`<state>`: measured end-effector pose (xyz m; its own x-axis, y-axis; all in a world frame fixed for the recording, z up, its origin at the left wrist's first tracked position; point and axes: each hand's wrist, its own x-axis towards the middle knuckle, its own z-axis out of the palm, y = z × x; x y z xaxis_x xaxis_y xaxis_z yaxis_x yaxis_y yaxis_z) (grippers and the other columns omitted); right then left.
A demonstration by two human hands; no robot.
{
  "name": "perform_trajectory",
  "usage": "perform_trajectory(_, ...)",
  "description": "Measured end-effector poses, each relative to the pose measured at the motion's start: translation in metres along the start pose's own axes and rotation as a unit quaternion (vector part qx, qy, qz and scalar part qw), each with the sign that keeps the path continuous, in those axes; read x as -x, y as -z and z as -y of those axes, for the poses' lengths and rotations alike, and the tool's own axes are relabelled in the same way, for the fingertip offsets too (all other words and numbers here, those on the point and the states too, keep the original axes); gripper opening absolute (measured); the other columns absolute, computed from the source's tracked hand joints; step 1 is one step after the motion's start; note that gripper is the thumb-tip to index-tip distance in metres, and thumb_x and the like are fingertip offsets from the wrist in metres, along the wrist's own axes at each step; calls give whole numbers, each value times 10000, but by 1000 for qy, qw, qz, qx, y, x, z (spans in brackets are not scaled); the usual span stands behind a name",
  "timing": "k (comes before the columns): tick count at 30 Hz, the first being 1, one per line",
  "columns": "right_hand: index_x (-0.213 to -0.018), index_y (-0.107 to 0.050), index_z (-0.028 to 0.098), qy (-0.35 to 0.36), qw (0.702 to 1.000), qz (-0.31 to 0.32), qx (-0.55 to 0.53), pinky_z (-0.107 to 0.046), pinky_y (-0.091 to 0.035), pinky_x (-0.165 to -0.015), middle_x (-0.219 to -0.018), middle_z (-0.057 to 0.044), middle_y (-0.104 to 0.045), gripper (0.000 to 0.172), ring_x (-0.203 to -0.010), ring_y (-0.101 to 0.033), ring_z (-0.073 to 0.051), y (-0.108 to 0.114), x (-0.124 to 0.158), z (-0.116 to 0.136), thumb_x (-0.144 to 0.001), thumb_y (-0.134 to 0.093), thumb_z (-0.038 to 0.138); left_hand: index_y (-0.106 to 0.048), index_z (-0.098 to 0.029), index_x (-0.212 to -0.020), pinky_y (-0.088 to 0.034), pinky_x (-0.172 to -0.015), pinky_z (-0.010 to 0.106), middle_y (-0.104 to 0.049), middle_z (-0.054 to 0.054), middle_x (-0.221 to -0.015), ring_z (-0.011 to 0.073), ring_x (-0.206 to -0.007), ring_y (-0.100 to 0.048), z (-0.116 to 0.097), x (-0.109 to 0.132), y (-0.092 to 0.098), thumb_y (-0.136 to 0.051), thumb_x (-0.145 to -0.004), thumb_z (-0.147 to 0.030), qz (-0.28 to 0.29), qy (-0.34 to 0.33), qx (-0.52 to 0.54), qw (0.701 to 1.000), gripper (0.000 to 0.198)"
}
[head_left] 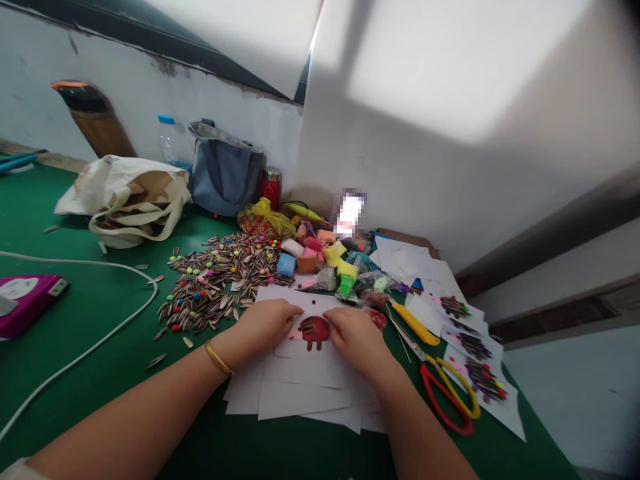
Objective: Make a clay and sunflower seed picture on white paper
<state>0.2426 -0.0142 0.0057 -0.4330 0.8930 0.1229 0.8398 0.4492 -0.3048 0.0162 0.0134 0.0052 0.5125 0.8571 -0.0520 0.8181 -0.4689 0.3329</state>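
Observation:
In front of me a small white paper (293,349) lies on a stack of loose white sheets (305,399). On it is a brown-red clay hedgehog (320,329) with a pink snout, two brown legs and several sunflower seeds on its back. My left hand (270,325), a gold bangle at its wrist, is closed at the paper's left side. From the right side my right hand (354,335) also grips the paper, fingers curled beside the hedgehog's body. A tiny dark ball (314,302) rests just above, between both hands' fingertips.
Sunflower seeds (215,287) with coloured beads are heaped at the left. Behind the sheets lie clay packets (307,264). Scissors (447,393), a yellow cutter (416,325) and finished hedgehog pictures (483,380) are at the right. A white cable (120,327) crosses the left side.

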Motion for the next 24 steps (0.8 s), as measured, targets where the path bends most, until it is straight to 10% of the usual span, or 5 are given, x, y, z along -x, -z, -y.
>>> perform_trajectory(24,-1058,-751,241,26,997,-72,-28,-315,-409,-773,-904,-49,-693,241,-856,-580,-202,-28,-6,0,-901,-584,167,-694,-386,-1171,-486,-739,302,-761,30,-1034,246,-922,-691,5,1,-8,-507,-865,-238,15,-18,29,999,387)
